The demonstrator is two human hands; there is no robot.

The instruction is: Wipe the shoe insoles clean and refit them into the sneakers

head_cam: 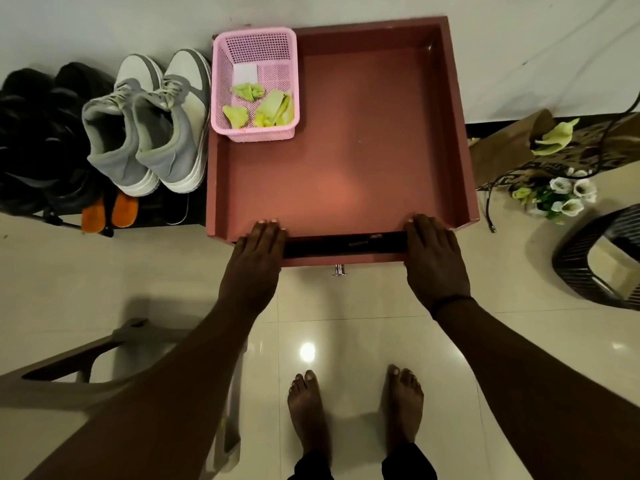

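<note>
A pair of grey and white sneakers (pixel 145 123) stands on a low dark shelf, left of a pink-brown drawer-like tray (pixel 457 133). Two orange insoles (pixel 109 213) lie just in front of the sneakers, partly under their heels. A pink mesh basket (pixel 221 81) in the tray's far left corner holds crumpled green wipes (pixel 273 109) and a white piece. My left hand (pixel 258 251) rests flat on the tray's near edge at the left. My right hand (pixel 433 251) rests flat on the same edge at the right. Both hands have straight fingers.
Black shoes (pixel 38 133) sit left of the sneakers. A brown paper bag (pixel 509 147) with green wipes and white artificial flowers (pixel 564 195) lies at the right. A dark woven chair (pixel 595 258) is further right, a beige plastic chair (pixel 79 368) at lower left. My bare feet stand on glossy tiles.
</note>
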